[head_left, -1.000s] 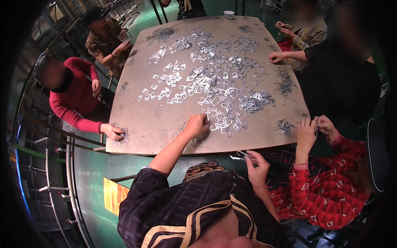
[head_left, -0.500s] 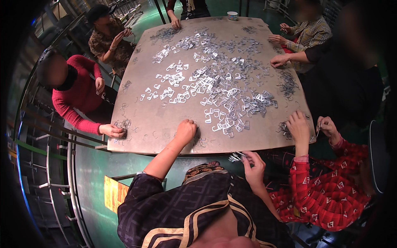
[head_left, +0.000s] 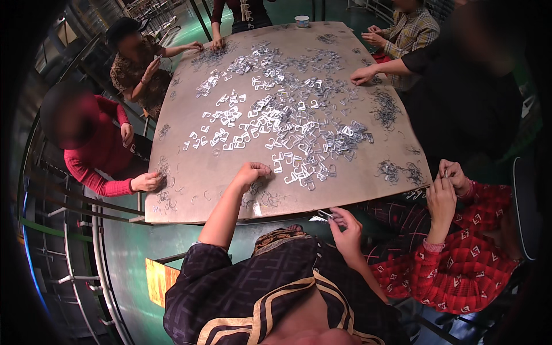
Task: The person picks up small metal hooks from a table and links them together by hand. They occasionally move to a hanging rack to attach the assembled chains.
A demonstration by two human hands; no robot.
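Note:
My left hand (head_left: 253,173) is over the near part of the table (head_left: 201,167), its fingertips pinched together. Whatever they grip is too small to make out. Just below that hand lies a loose scatter of thin wire pieces (head_left: 269,199). At the near edge, my right hand (head_left: 347,229) holds a bunch of flat silvery metal hooks (head_left: 323,216) between thumb and fingers. Beyond my left hand, a broad heap of similar metal hooks (head_left: 276,118) spreads across the middle of the table.
Co-workers sit round the table: a red sleeve (head_left: 103,183) at left, a patterned red sleeve (head_left: 460,267) at right, a dark sleeve (head_left: 420,60) beyond. Small wire piles (head_left: 388,171) line the edges. A white bowl (head_left: 302,22) stands at the far edge.
The view has shifted slightly. My left hand has moved away from the near wire pieces, fingers now pointing right. The right-hand co-worker's hand left the table; the far-left co-worker now reaches onto it.

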